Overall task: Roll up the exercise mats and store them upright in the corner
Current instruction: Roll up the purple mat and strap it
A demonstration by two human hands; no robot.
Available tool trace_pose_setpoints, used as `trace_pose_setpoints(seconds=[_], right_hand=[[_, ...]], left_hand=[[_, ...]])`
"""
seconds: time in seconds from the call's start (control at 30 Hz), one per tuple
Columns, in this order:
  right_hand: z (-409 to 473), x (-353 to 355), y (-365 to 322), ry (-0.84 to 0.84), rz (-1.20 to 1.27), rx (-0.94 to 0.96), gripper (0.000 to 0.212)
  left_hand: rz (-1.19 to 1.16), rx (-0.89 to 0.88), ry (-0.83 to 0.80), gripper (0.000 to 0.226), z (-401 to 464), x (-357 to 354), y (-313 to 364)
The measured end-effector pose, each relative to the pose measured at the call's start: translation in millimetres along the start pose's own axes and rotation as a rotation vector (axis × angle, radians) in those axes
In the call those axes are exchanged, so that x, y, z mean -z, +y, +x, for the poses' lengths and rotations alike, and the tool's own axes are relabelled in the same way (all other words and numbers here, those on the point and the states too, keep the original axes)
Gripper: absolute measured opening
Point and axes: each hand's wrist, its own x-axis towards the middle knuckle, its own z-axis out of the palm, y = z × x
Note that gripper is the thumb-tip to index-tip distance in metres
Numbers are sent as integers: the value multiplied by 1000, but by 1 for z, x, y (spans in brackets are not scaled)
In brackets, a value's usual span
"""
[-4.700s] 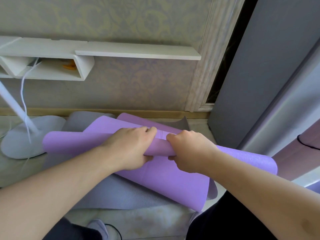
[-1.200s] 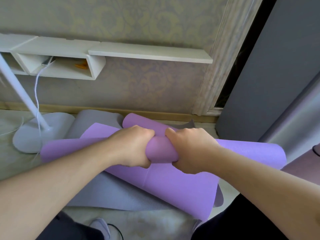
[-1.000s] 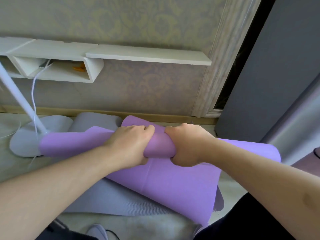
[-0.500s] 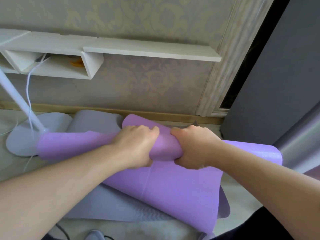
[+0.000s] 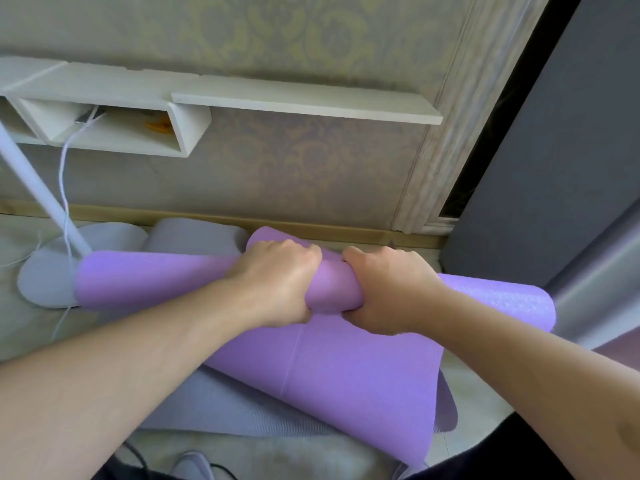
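A purple exercise mat [image 5: 332, 375] lies partly rolled across the floor, its roll running from left to right at mid-frame. My left hand [image 5: 277, 282] grips the roll left of its middle. My right hand [image 5: 388, 292] grips it just to the right, the two hands almost touching. The unrolled flap of the purple mat slopes down toward me. Under it lies a flat grey mat [image 5: 221, 407], whose far end [image 5: 194, 233] curls up by the wall.
A white floor-lamp base [image 5: 45, 282] with a slanted pole [image 5: 31, 188] and a white cord stands at the left, touching the roll's left end. A white wall shelf [image 5: 304, 102] hangs above. A grey panel [image 5: 554, 168] fills the right.
Both hands have kept their grip on the roll and turned it, and it looks thicker. Less of the flat purple flap shows near me. The view has shifted slightly.
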Motion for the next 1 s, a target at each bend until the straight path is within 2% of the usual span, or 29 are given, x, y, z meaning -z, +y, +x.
trace_pose_setpoints(seconds=[0.13, 0.2, 0.3, 0.37, 0.43, 0.5, 0.6, 0.63, 0.7, 0.8, 0.9, 1.0], right_hand=[[-6, 2, -10, 24, -99, 104, 68], [-8, 0, -15, -2, -97, 98, 59], [-10, 1, -15, -38, -18, 46, 44], [-10, 6, -11, -74, 52, 5, 44], [-13, 9, -10, -44, 45, 5, 46], [-15, 10, -11, 26, -3, 44, 51], [-15, 9, -17, 60, -124, 112, 74], [-15, 7, -19, 51, -141, 119, 72], [-14, 4, -22, 32, -108, 110, 57], [-13, 5, -19, -22, -5, 61, 42], [-15, 8, -15, -58, 48, 29, 44], [-18, 8, -15, -12, 13, 60, 55]], left_hand=[[-206, 51, -131, 43, -8, 4, -13], [-204, 24, -139, 42, -15, 3, -13], [-95, -35, -34, 51, -23, 1, -6], [34, -84, 92, 55, -24, 1, 1], [52, -77, 159, 49, -22, 3, 6], [-4, -20, 115, 44, -21, 4, 4], [-157, 48, -27, 46, -22, 9, -6], [-183, 48, -51, 48, -24, 9, -9], [-174, 23, -59, 47, -27, 7, -10], [-66, -48, 35, 51, -30, 4, -3], [12, -79, 129, 52, -25, 2, 4], [-54, -31, 67, 43, -21, 3, 1]])
